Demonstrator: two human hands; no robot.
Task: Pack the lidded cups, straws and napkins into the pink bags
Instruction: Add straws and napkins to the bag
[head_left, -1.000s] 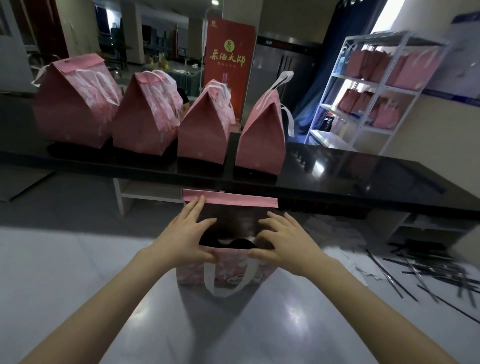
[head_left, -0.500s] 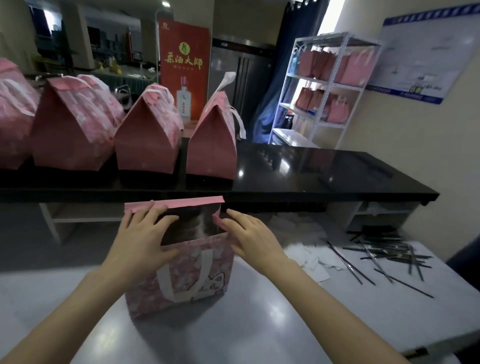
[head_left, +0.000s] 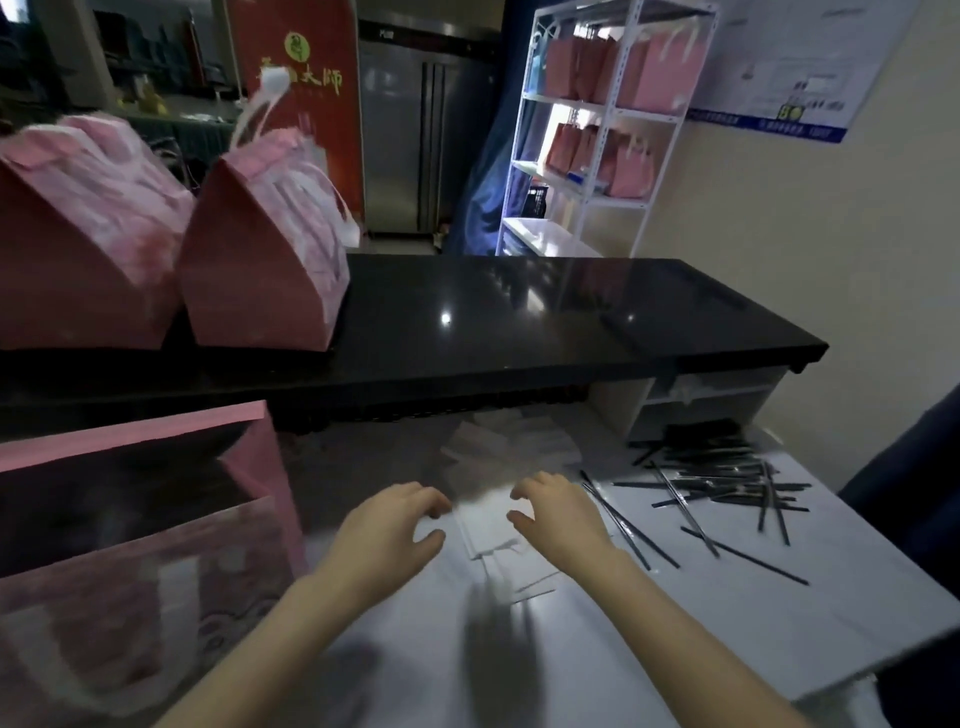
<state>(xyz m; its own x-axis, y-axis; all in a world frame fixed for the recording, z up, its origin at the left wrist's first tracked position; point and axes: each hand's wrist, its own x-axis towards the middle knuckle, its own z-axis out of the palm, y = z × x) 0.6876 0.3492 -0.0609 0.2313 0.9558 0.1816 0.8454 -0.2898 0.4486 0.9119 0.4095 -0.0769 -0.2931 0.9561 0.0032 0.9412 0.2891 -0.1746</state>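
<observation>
- Judging from the two closed pink bags (head_left: 265, 249) set on the black counter (head_left: 519, 322), part of the packing is taken as done. Further pink bags (head_left: 654, 73) are kept on the white shelf (head_left: 540, 240), though whether those are filled cannot be told.
- An open pink bag (head_left: 145, 587) is stood at the near left of the white table (head_left: 675, 623). Its inside is dark, so what it holds cannot be made out.
- Napkins (head_left: 485, 530) are spread on the table just right of that bag. Black straws (head_left: 722, 486) are scattered further right, well apart from it.
- The left hand (head_left: 387, 530) and the right hand (head_left: 558, 519) are held over the napkins, one at each side of a sheet, with fingers loosely curled downward. Nothing is seen to be grasped by either, and contact with the paper cannot be confirmed through the blur.
- A napkin is judged to be the item about to be picked up. A napkin and a straw apparently remain to be added, and the bag's top is not yet folded shut.
</observation>
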